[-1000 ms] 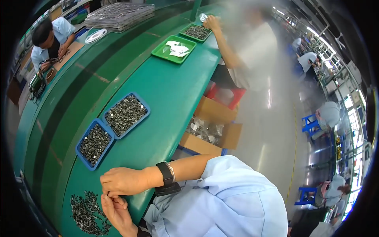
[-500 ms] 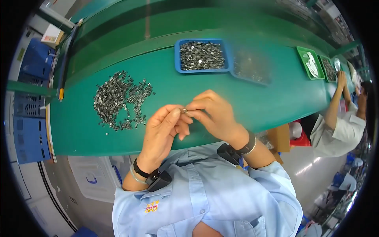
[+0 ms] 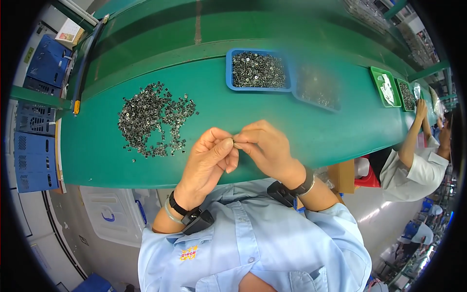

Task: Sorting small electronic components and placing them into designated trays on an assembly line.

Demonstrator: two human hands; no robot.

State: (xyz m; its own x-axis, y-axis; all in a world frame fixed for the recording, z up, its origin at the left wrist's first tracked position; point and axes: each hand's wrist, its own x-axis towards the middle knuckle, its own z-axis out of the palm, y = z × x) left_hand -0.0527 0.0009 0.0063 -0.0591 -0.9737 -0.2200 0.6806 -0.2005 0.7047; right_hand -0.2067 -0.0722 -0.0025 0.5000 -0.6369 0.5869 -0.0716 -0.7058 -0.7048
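Note:
My left hand (image 3: 210,158) and my right hand (image 3: 266,148) meet above the near part of the green table. Between their thumbs and fingertips they pinch one small metal part (image 3: 233,141), mostly covered by the fingers. To the left of my hands spreads a loose pile of small dark and silvery metal parts (image 3: 146,114). Beyond my hands stands a blue tray (image 3: 227,73) filled with many similar small parts. A second tray (image 3: 316,102), blurred in the view, adjoins it on the right and also holds small parts.
The green table (image 3: 97,165) has a raised green back edge. At the far right are a green tray (image 3: 395,103) with white pieces, and a co-worker's hands (image 3: 421,108). Blue crates (image 3: 36,160) stand at the left; a lidded clear box (image 3: 109,214) sits below the table.
The whole view has shifted slightly. Both hands stay together at the fingertips, and the small part shows less between them than before.

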